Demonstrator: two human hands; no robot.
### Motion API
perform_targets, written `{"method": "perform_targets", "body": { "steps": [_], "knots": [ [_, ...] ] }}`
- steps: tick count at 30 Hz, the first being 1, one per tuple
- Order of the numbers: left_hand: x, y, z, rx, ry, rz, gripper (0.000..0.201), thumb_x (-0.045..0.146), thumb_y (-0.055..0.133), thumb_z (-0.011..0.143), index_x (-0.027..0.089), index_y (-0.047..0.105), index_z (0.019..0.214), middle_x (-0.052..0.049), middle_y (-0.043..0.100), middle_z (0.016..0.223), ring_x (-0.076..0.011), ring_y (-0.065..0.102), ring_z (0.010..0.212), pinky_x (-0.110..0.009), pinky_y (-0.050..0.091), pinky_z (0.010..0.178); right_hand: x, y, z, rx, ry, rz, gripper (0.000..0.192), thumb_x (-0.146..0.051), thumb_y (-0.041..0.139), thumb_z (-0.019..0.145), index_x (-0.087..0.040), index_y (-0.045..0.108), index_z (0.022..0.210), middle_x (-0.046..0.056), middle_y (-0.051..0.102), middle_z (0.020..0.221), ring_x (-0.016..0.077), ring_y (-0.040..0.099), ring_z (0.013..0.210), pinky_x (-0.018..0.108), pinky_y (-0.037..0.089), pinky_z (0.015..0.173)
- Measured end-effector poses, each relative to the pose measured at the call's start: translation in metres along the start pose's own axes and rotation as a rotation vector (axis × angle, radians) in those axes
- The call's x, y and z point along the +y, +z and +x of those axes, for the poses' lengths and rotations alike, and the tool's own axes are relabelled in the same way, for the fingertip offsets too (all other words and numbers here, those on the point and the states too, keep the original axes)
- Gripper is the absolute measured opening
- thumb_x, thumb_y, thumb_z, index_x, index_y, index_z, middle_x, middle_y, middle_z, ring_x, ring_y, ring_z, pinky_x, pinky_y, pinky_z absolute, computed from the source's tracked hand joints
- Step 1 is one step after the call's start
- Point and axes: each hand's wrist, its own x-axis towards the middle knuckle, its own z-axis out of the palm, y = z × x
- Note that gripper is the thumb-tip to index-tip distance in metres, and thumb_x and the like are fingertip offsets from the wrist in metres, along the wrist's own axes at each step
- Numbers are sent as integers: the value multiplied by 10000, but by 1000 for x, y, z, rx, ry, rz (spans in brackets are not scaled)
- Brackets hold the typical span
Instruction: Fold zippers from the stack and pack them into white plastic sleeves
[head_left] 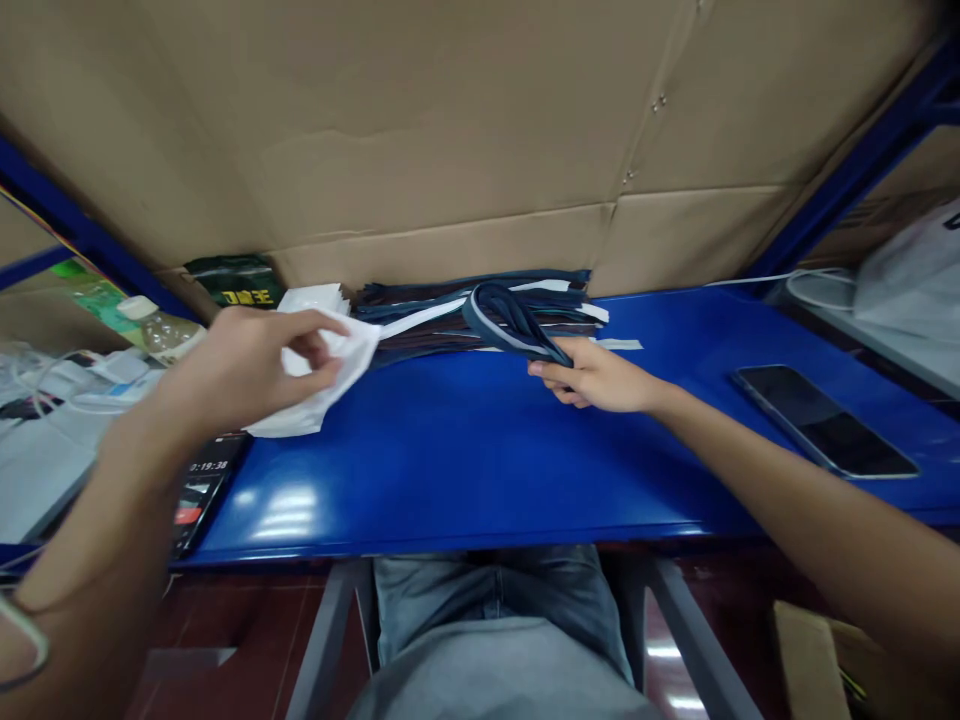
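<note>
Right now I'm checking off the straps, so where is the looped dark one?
In the head view, the looped dark strap is just right of centre, gripped in the right hand, with the pile of dark strips behind it.

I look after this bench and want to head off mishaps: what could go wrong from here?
The looped dark strip might spring open if the right hand loosens its grip.
The left hand, at the white packets, might disturb the pile.
The left phone lies by the front edge of the blue bench, so a passing arm might knock it off.
</note>
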Motion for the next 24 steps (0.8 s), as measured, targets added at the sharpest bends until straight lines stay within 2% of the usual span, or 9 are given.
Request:
{"method": "perform_targets", "body": {
  "steps": [3, 6, 8, 9, 12, 14, 16, 20, 24],
  "knots": [
    [29, 69, 4, -81, 88, -62, 493, 717, 676, 1008, 268, 787, 1180, -61, 808, 1004, -273, 767, 1058, -401, 570, 989, 0, -14, -11, 44, 28, 25, 435, -624, 736, 1036, -236, 540, 1025, -37, 497, 766, 104, 452, 561, 254, 339, 454],
    [44, 142, 12, -238, 209, -65, 471, 641, 740, 990, 245, 778, 1242, -85, 804, 1049, -290, 771, 1069, -428, 581, 992, 8, -32, -26, 88, 97, 4, 479, -651, 751, 1016, -235, 514, 999, -40, 490, 764, 100, 442, 558, 256, 336, 457],
    [47, 177, 16, -385, 304, 2, 482, 598, 780, 971, 224, 772, 1276, -110, 803, 1111, -318, 765, 1111, -469, 579, 1026, 15, -48, -38, 97, 148, -35, 514, -676, 758, 1000, -234, 496, 973, -38, 500, 756, 100, 441, 556, 259, 338, 460],
    [45, 188, 17, -446, 348, 48, 553, 599, 815, 942, 216, 755, 1336, -135, 794, 1209, -346, 744, 1192, -499, 568, 1068, 19, -57, -44, 91, 176, -58, 525, -689, 757, 994, -234, 496, 972, -35, 509, 755, 103, 446, 559, 261, 342, 463],
    [29, 198, 13, -577, 386, 215, 968, 684, 913, 807, 198, 610, 1587, -224, 617, 1593, -466, 551, 1496, -612, 480, 1204, 25, -82, -62, 21, 263, -143, 549, -728, 754, 974, -222, 542, 968, -18, 542, 757, 119, 473, 582, 277, 387, 492],
    [15, 194, 6, -638, 360, 295, 1113, 751, 885, 801, 201, 502, 1688, -244, 507, 1697, -499, 464, 1562, -650, 443, 1232, 23, -94, -70, -50, 324, -193, 570, -752, 765, 946, -212, 583, 940, -7, 553, 745, 132, 491, 599, 292, 423, 529],
    [5, 189, -1, -671, 357, 335, 1051, 786, 795, 880, 208, 483, 1701, -236, 520, 1678, -486, 493, 1531, -647, 456, 1216, 18, -98, -74, -139, 369, -228, 579, -760, 776, 926, -207, 607, 913, -2, 556, 737, 142, 506, 613, 301, 442, 558],
    [-2, 191, -9, -599, 356, 389, 827, 744, 638, 1029, 148, 567, 1599, -242, 612, 1519, -462, 570, 1429, -636, 491, 1166, 7, -92, -70, -316, 388, -277, 540, -732, 743, 960, -201, 642, 974, 9, 577, 810, 150, 543, 668, 293, 473, 605],
    [1, 196, -12, -534, 351, 359, 728, 699, 619, 1064, 151, 581, 1542, -228, 642, 1455, -441, 611, 1362, -607, 519, 1127, 6, -89, -59, -379, 417, -333, 510, -703, 729, 977, -201, 677, 1054, 17, 593, 868, 154, 558, 696, 285, 495, 613]
  ]
}}
